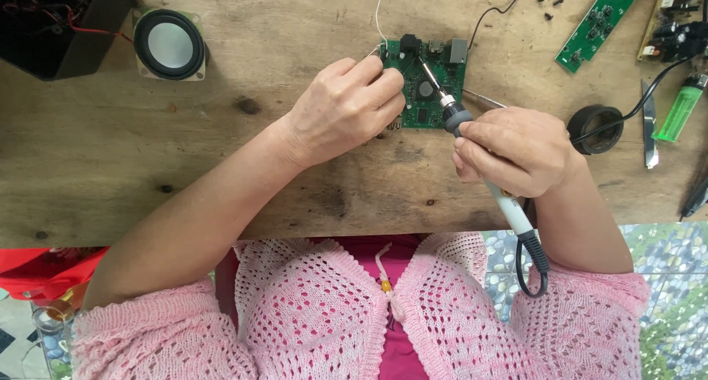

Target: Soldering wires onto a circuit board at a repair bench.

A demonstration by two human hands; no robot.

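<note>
Your right hand grips the soldering iron, tip on the green circuit board mid-table; left hand fingers pinch a white wire at its edge. Linger and you'll probably scorch it or burn those fingers.

A bare stretch of wooden tabletop lies open at nine o'clock of the green circuit board, as far as the round speaker and black box at ten o'clock. At three o'clock the way is crowded: a black tape roll, a cable, a knife and a green lighter. A second green board and loose screws sit at one o'clock.
</note>
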